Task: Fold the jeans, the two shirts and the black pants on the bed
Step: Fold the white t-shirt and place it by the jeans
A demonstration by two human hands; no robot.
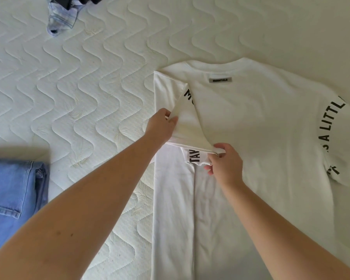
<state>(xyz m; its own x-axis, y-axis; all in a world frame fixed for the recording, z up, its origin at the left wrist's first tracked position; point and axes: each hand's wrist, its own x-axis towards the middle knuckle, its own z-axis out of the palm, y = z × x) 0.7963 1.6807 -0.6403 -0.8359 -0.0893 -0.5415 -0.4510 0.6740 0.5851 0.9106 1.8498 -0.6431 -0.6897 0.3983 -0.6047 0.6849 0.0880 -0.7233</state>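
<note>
A white T-shirt [261, 126] with black lettering lies flat on the bed, collar away from me. Its left side is folded inward along a straight edge. Its left sleeve [188, 122] is lifted off the shirt: my left hand [163, 125] pinches the sleeve's outer corner, and my right hand [223, 162] grips the hem end of the same sleeve. The right sleeve lies spread out at the far right. Folded blue jeans [12, 197] rest at the left edge. A light blue shirt [62, 19] and a dark garment [83, 1] sit bunched at the top edge.
The bed is a white quilted mattress [79, 87] with a wavy stitch pattern, bare between the jeans and the T-shirt. My two forearms reach in from the bottom of the view.
</note>
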